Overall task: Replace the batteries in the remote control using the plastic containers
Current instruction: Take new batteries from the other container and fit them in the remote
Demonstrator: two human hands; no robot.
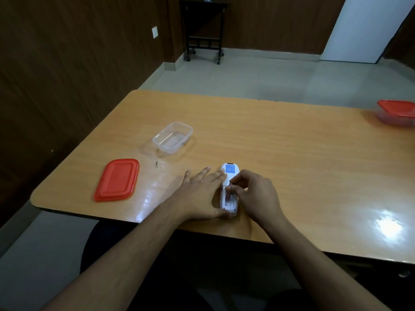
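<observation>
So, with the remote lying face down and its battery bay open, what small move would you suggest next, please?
Probably lift the battery out: the right hand fingertips are already in the remote bay, the left hand steadies it, and the clear container sits open.

The bare left hand [202,194] lies flat, palm down, fingers spread forward and thumb stretched out to the right. The bare right hand [253,196] arches beside it, its fingertips [229,189] curled and pinched together, pointing down and left. Both forearms reach forward, converging.
</observation>
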